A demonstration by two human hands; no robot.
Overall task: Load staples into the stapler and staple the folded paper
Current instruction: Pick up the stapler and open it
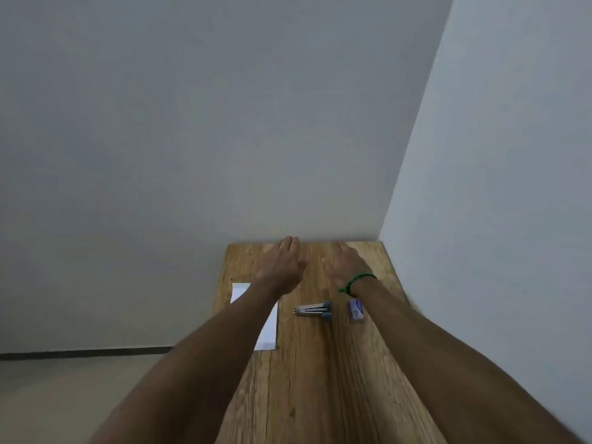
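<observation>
A small grey and blue stapler [314, 310] lies on its side in the middle of the wooden table [307, 379]. To its right lies a little blue and white staple box [356, 310]. A white folded paper [270, 328] lies at the table's left edge, partly hidden under my left forearm. My left hand [283, 264] is stretched out flat beyond the paper, near the table's far edge, and holds nothing. My right hand [347, 261], with a green band on its wrist, hovers flat beyond the stapler and the box, empty too.
The table stands in a corner. A grey wall runs along its far edge [304, 242], and a second wall [480, 219] along its right side. The floor [80, 395] lies off the table's left edge.
</observation>
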